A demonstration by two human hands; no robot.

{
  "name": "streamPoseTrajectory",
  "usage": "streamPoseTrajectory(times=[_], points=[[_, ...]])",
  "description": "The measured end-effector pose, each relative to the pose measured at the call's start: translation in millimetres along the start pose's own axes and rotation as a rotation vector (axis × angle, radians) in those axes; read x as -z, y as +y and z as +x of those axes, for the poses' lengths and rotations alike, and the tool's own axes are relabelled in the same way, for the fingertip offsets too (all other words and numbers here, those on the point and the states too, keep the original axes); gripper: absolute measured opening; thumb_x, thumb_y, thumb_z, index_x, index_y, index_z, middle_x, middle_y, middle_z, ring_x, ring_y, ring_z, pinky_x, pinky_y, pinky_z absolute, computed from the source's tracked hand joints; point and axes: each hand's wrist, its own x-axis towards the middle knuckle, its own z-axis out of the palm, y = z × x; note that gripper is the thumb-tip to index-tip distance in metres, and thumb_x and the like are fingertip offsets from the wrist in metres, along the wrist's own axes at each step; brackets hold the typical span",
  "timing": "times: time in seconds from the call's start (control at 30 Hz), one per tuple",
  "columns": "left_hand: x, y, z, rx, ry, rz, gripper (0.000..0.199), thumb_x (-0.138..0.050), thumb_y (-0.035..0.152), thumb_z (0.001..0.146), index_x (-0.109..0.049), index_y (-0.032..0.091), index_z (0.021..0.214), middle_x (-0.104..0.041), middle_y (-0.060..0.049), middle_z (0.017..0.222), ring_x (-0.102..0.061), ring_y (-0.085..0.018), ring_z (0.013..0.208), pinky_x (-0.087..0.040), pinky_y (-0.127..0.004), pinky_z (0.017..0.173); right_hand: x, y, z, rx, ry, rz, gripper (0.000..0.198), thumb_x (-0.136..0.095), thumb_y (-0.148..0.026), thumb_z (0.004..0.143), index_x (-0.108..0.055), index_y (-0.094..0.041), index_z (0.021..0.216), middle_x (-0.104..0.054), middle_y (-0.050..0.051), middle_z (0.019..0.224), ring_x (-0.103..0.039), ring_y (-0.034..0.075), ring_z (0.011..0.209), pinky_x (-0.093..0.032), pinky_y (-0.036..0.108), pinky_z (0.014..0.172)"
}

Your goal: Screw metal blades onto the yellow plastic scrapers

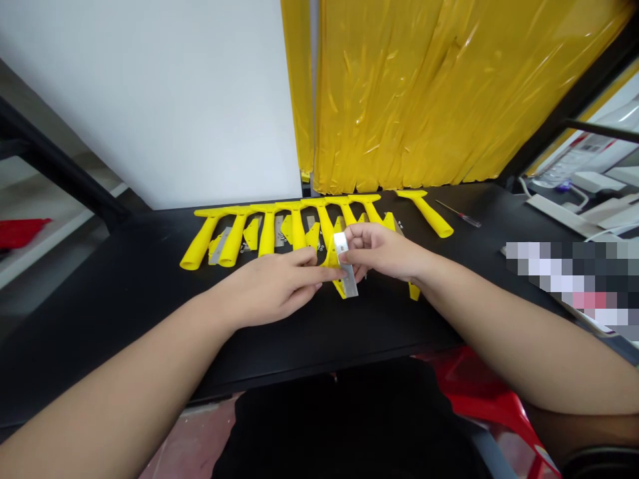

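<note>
Matte black worktop (299, 352), wrinkled glossy yellow film (399, 100) behind. Right hand (372, 251) pinches flat, silvery, white-ended strip (352, 286) near tubular yellow T-shaped handles (269, 229); left hand (277, 285) extends forefinger to strip, its grip indeterminable.

Both bare arms stretch over the surface (150, 306), left hand (279, 286) back-side up, index poking out, right hand (372, 251) basically in a thumb-and-fingers pinch just beside that fingertip.

Single head view: faces forward, down across black table (124, 293), fairly near.
</note>
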Motion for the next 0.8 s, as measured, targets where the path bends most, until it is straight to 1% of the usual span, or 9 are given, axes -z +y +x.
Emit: streamPoseTrajectory(times=[0.13,0.23,0.3,0.4,0.47,0.53,0.67,0.73,0.8], points=[[2.4,-1.8,-0.7,-0.002,0.0,-0.033,0.046,-0.047,0.028,0.109,-0.063,0.037,0.151,-0.06,-0.003,0.104,-0.058,-0.012,0.076,-0.046,-0.025,0.069,10.3,-5.8,-4.7,0.03,-0.031,-0.096,0.037,-0.09,-0.044,0.081,-0.064,-0.019,0.089,-0.074,0.0,0.071,-0.075,0.015,0.062,-0.067,0.027,0.062],[4.5,-4.5,-1.4,0.017,-0.01,-0.05,0.045,-0.052,0.028,0.107,-0.064,0.038,0.149,-0.061,-0.003,0.105,-0.06,-0.013,0.079,-0.047,-0.025,0.071,31.8,-13.0,-11.0,0.101,0.11,-0.339,0.034,-0.085,-0.048,0.086,-0.068,-0.019,0.091,-0.073,0.001,0.07,-0.07,0.014,0.055,-0.061,0.025,0.052],[5.0,-6.5,-1.8,0.037,-0.02,-0.058,0.046,-0.052,0.026,0.106,-0.064,0.038,0.149,-0.061,-0.002,0.106,-0.061,-0.013,0.082,-0.048,-0.025,0.073,53.2,-17.9,-17.7,0.065,0.199,-0.561,0.03,-0.084,-0.046,0.086,-0.071,-0.019,0.088,-0.073,0.002,0.07,-0.067,0.014,0.053,-0.057,0.025,0.049],[4.8,-8.7,-2.1,0.046,-0.026,-0.07,0.048,-0.049,0.022,0.107,-0.063,0.038,0.15,-0.062,-0.003,0.108,-0.063,-0.014,0.085,-0.049,-0.026,0.075,89.0,-21.5,-32.3,-0.102,0.121,-0.776,0.025,-0.08,-0.044,0.085,-0.077,-0.02,0.092,-0.074,0.003,0.073,-0.067,0.015,0.057,-0.054,0.027,0.052],[4.6,-9.3,-2.2,0.042,-0.025,-0.073,0.049,-0.048,0.022,0.107,-0.062,0.037,0.151,-0.063,-0.003,0.11,-0.064,-0.015,0.087,-0.049,-0.027,0.075,108.5,-18.8,-44.4,-0.123,0.013,-0.866,0.029,-0.079,-0.045,0.084,-0.081,-0.022,0.101,-0.072,0.001,0.074,-0.065,0.015,0.058,-0.051,0.028,0.056],[4.8,-9.2,-2.2,0.04,-0.026,-0.073,0.05,-0.047,0.022,0.107,-0.062,0.036,0.152,-0.064,-0.004,0.11,-0.065,-0.015,0.088,-0.048,-0.027,0.074,120.3,-12.1,-56.8,-0.113,-0.063,-0.923,0.034,-0.077,-0.047,0.085,-0.084,-0.025,0.111,-0.073,0.002,0.081,-0.067,0.018,0.07,-0.052,0.03,0.064],[5.3,-9.3,-2.2,0.043,-0.037,-0.078,0.05,-0.047,0.023,0.108,-0.06,0.037,0.154,-0.064,-0.004,0.11,-0.064,-0.016,0.089,-0.049,-0.027,0.076,122.3,5.2,-75.4,-0.025,-0.073,-1.033,0.037,-0.081,-0.045,0.08,-0.085,-0.03,0.114,-0.074,0.007,0.115,-0.07,0.025,0.097,-0.054,0.037,0.087],[5.3,-9.8,-2.1,0.045,-0.038,-0.083,0.049,-0.048,0.024,0.108,-0.06,0.037,0.154,-0.064,-0.004,0.11,-0.065,-0.016,0.091,-0.049,-0.028,0.077,118.4,10.6,-80.0,-0.001,-0.066,-1.041,0.035,-0.081,-0.045,0.081,-0.084,-0.029,0.112,-0.073,0.008,0.118,-0.07,0.026,0.102,-0.052,0.039,0.091],[5.1,-10.4,-1.8,0.043,-0.034,-0.087,0.049,-0.048,0.025,0.107,-0.061,0.037,0.153,-0.065,-0.004,0.11,-0.065,-0.017,0.093,-0.049,-0.028,0.078,114.5,11.9,-81.9,0.005,-0.061,-1.034,0.029,-0.081,-0.044,0.082,-0.082,-0.027,0.106,-0.073,0.007,0.112,-0.069,0.026,0.099,-0.052,0.038,0.089]])
